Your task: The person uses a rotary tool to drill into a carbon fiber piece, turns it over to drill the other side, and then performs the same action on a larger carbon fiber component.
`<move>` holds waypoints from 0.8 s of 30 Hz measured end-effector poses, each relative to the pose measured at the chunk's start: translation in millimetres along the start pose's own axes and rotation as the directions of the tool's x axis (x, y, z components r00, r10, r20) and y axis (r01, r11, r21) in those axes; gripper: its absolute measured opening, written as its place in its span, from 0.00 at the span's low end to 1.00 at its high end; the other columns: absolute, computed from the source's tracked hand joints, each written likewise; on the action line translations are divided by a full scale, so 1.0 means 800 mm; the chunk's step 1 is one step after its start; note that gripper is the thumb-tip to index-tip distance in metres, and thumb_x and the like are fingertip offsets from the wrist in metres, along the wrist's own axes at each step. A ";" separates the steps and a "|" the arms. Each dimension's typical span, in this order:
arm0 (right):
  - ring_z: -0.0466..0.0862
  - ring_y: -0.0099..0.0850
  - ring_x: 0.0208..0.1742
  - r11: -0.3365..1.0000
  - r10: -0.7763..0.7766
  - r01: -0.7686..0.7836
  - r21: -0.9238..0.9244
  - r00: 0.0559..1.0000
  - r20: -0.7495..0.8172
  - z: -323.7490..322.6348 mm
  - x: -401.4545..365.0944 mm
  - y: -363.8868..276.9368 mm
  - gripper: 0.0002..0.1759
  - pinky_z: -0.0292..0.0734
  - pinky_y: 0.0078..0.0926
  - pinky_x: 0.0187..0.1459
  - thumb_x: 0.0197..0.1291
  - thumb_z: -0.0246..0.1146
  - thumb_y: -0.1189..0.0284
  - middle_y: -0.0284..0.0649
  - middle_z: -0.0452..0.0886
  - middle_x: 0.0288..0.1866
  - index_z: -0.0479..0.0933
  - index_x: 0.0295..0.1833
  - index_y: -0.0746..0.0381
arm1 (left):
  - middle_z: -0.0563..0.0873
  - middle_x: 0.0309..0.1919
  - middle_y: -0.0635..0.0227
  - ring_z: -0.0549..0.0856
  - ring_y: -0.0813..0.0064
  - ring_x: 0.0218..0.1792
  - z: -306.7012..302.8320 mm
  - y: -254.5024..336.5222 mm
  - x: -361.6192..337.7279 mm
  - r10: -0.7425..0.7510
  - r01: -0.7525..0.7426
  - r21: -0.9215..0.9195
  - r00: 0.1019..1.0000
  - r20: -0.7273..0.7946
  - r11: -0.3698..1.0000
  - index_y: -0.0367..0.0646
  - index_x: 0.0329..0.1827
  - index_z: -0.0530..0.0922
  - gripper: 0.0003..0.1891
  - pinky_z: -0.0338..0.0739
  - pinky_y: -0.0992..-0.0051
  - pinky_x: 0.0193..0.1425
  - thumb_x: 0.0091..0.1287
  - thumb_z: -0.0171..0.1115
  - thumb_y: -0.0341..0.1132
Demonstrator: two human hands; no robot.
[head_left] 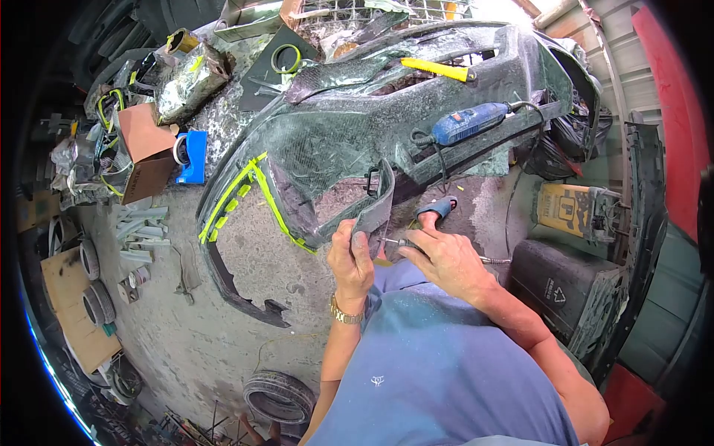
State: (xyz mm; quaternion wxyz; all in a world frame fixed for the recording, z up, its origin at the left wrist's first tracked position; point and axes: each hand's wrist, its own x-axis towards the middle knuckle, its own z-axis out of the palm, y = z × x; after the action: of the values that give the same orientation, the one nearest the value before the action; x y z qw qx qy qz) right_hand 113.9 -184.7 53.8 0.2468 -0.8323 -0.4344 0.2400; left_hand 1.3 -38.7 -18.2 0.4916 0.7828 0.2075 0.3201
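Observation:
A dusty dark car bumper (pixel 335 111) lies across the work area, with yellow-green tape (pixel 271 197) along its left part. My left hand (pixel 353 260) pinches the free end of a curved grey strip (pixel 375 212) that reaches toward me from the bumper. My right hand (pixel 450 260) is closed around a slim tool with a thin metal tip (pixel 393 241), which points left at the strip beside my left fingers. Most of the tool is hidden in my hand. A metallic cord end or fitting (pixel 494 261) shows beyond my wrist.
On the bumper rest a blue corded power tool (pixel 470 124) and a yellow-handled tool (pixel 437 69). A blue tape dispenser (pixel 193 157) and cardboard (pixel 146 134) are left. A black bin (pixel 561 286) stands right, a yellow case (pixel 569 207) behind it. Tyres (pixel 279 398) lie on the floor.

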 end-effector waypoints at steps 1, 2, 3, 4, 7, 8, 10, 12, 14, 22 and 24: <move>0.84 0.37 0.35 1.000 -0.001 0.001 0.000 1.000 0.000 0.001 0.000 0.000 0.16 0.56 0.58 0.62 0.68 0.59 0.61 0.39 0.84 0.33 0.77 0.53 0.60 | 0.82 0.44 0.50 0.83 0.60 0.36 0.001 -0.001 0.001 0.028 -0.027 0.007 1.000 -0.008 1.000 0.31 0.55 0.72 0.11 0.78 0.69 0.42 0.72 0.54 0.25; 0.84 0.37 0.34 1.000 0.002 -0.002 0.006 1.000 -0.010 0.002 0.001 0.000 0.16 0.56 0.59 0.62 0.68 0.59 0.61 0.39 0.84 0.32 0.77 0.53 0.60 | 0.82 0.44 0.50 0.83 0.61 0.36 0.001 -0.001 0.001 0.055 -0.055 0.014 0.998 -0.017 0.998 0.31 0.55 0.72 0.11 0.78 0.69 0.42 0.72 0.54 0.25; 0.84 0.37 0.34 1.000 0.006 -0.006 0.011 1.000 -0.020 0.003 0.000 0.000 0.16 0.56 0.59 0.62 0.68 0.59 0.61 0.39 0.84 0.32 0.77 0.53 0.60 | 0.82 0.44 0.50 0.83 0.61 0.36 0.001 -0.001 0.001 0.055 -0.055 0.013 0.998 -0.016 0.998 0.31 0.55 0.72 0.11 0.78 0.69 0.42 0.72 0.54 0.25; 0.84 0.37 0.34 1.000 0.008 -0.007 0.009 1.000 -0.020 0.003 0.000 -0.001 0.16 0.56 0.59 0.62 0.68 0.59 0.61 0.39 0.84 0.32 0.77 0.53 0.60 | 0.82 0.44 0.50 0.83 0.60 0.36 0.000 0.000 0.000 0.035 -0.035 0.022 0.999 -0.005 0.999 0.31 0.55 0.72 0.11 0.78 0.69 0.42 0.72 0.55 0.25; 0.84 0.37 0.33 1.000 0.009 -0.009 -0.008 1.000 0.004 0.001 0.001 -0.005 0.16 0.55 0.60 0.62 0.68 0.59 0.61 0.39 0.84 0.31 0.77 0.53 0.60 | 0.82 0.44 0.50 0.83 0.60 0.36 -0.001 0.000 0.000 0.008 -0.008 0.018 1.000 0.005 1.000 0.31 0.55 0.72 0.12 0.78 0.68 0.42 0.72 0.55 0.25; 0.84 0.37 0.33 1.000 0.003 -0.003 -0.014 1.000 -0.001 0.000 0.001 -0.007 0.16 0.55 0.60 0.62 0.68 0.59 0.61 0.38 0.84 0.30 0.77 0.53 0.60 | 0.82 0.44 0.50 0.83 0.60 0.36 0.000 0.000 0.000 0.001 -0.001 0.001 1.000 0.004 1.000 0.31 0.55 0.72 0.12 0.78 0.68 0.42 0.72 0.55 0.25; 0.84 0.38 0.32 1.000 -0.003 0.002 -0.019 1.000 -0.006 0.000 0.001 -0.008 0.16 0.55 0.60 0.61 0.68 0.59 0.60 0.38 0.83 0.30 0.77 0.53 0.60 | 0.82 0.44 0.50 0.83 0.60 0.36 0.002 0.000 0.002 0.027 -0.027 0.022 1.000 -0.010 0.999 0.31 0.55 0.72 0.12 0.78 0.69 0.42 0.72 0.54 0.25; 0.84 0.38 0.33 0.999 0.032 -0.032 -0.022 0.999 0.020 0.000 0.002 -0.008 0.17 0.55 0.60 0.62 0.68 0.59 0.60 0.39 0.83 0.29 0.77 0.53 0.60 | 0.82 0.44 0.50 0.83 0.60 0.37 0.002 0.000 0.002 0.053 -0.053 0.042 0.998 -0.021 0.998 0.31 0.55 0.72 0.12 0.78 0.69 0.42 0.72 0.54 0.25; 0.84 0.38 0.33 1.000 0.014 -0.014 -0.009 1.000 0.017 0.000 0.001 -0.007 0.17 0.55 0.60 0.62 0.68 0.59 0.60 0.39 0.83 0.29 0.77 0.53 0.60 | 0.82 0.44 0.51 0.83 0.60 0.36 0.001 0.000 0.002 0.061 -0.060 0.028 0.998 -0.013 0.998 0.31 0.55 0.72 0.11 0.78 0.69 0.42 0.72 0.54 0.25; 0.84 0.38 0.34 1.000 0.007 -0.007 0.008 1.000 -0.001 0.001 0.000 -0.004 0.18 0.54 0.60 0.62 0.69 0.58 0.59 0.39 0.83 0.30 0.77 0.54 0.60 | 0.82 0.44 0.51 0.83 0.60 0.36 0.001 -0.002 0.000 0.019 -0.019 -0.004 1.000 -0.009 1.000 0.32 0.56 0.72 0.12 0.78 0.69 0.42 0.72 0.54 0.25; 0.84 0.38 0.34 0.999 0.017 -0.016 -0.033 0.999 0.046 -0.004 0.000 -0.013 0.18 0.55 0.59 0.63 0.68 0.58 0.59 0.39 0.83 0.30 0.76 0.54 0.60 | 0.82 0.44 0.51 0.83 0.60 0.36 0.001 -0.001 0.001 0.020 -0.021 -0.008 1.000 -0.015 1.000 0.32 0.56 0.72 0.12 0.78 0.69 0.41 0.72 0.54 0.25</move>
State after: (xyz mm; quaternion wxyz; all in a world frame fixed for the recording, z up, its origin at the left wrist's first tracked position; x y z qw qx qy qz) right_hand 109.4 -180.4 63.2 0.2210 -0.8340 -0.4370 0.2541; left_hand 2.4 -38.5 -18.9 0.4898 0.7807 0.2017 0.3315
